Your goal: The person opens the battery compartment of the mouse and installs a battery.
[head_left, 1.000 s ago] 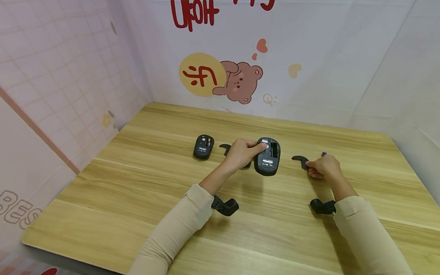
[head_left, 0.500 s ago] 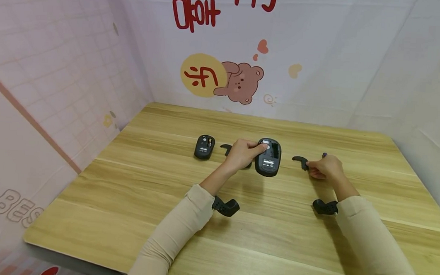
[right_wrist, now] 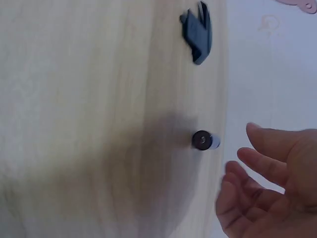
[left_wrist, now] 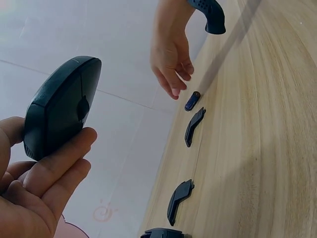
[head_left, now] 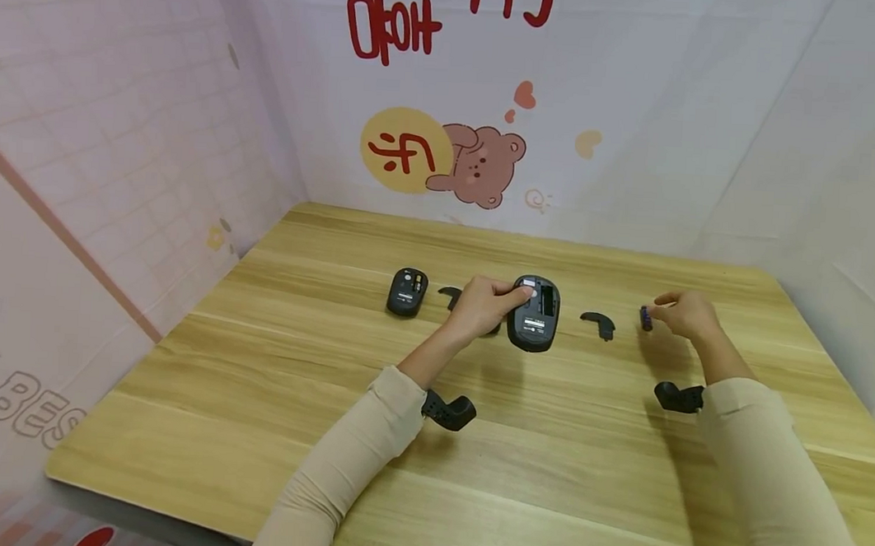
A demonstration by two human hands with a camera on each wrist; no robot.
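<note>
My left hand grips a black computer mouse, raised off the table with its underside and bare battery slot facing the head camera. In the left wrist view the fingers support the mouse from below. Over at the right, my right hand hovers by a dark blue-purple battery lying on the table. A gap shows between its parted, bent fingers and the battery in the right wrist view. Between the held mouse and the battery lies a black curved battery cover.
A second mouse lies underside up on the wooden table, battery visible in its slot. Another black cover sits beside it. A dark object is mostly hidden behind my left hand. Behind the table stands a printed wall cloth.
My right hand has left the battery cover and moved right and slightly back to the battery. The cover stays on the table. The left hand keeps hold of the mouse, almost unmoved.
</note>
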